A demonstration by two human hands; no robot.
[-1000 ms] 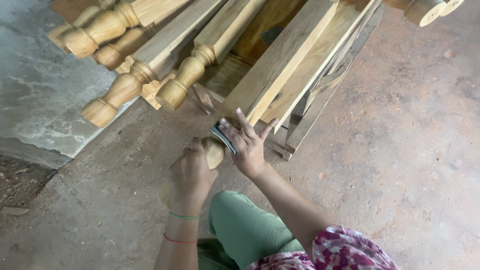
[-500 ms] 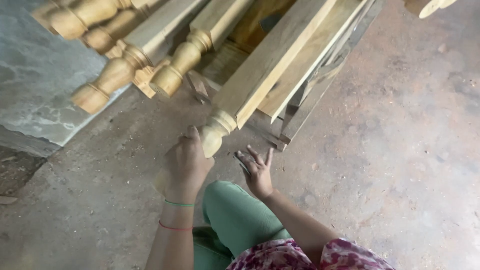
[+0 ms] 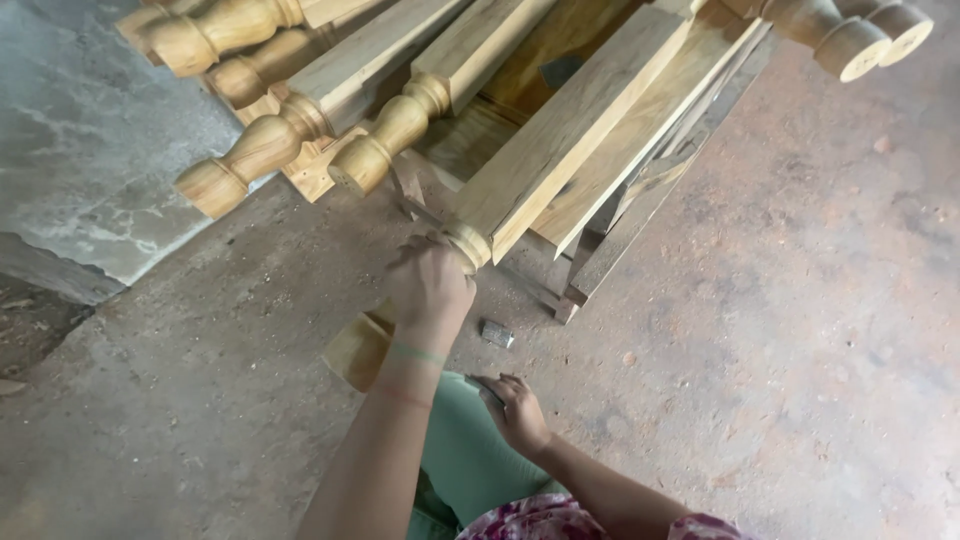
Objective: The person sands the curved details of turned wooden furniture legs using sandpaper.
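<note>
Left hand (image 3: 430, 285) is wrapped round the turned end of a wooden leg (image 3: 560, 140), fingers closed on the round collar right where the square part stops. The leg lies slanted on a pile of other legs (image 3: 300, 120) and boards, and its fat foot (image 3: 358, 350) sticks out past the pile's near edge, over the floor (image 3: 780, 330), w/ nothing under it afaict. Right hand (image 3: 518, 415) is down by the knee in green trousers (image 3: 470, 455), fingers loosely curled. Could be a bit of sandpaper under them, can't tell tbh. A small grey scrap (image 3: 497, 333) lies on the floor between the two hands.

What could go wrong imo: only one hand is on that leg, and the heavy end hangs free. If the grip slackens or twists, it may roll or slide off the pile's edge and land on the knee. The pile itself looks loosely stacked, so tugging one piece could shift the round ones near the far left corner. Fingers close to that square edge might get pinched too.
</note>
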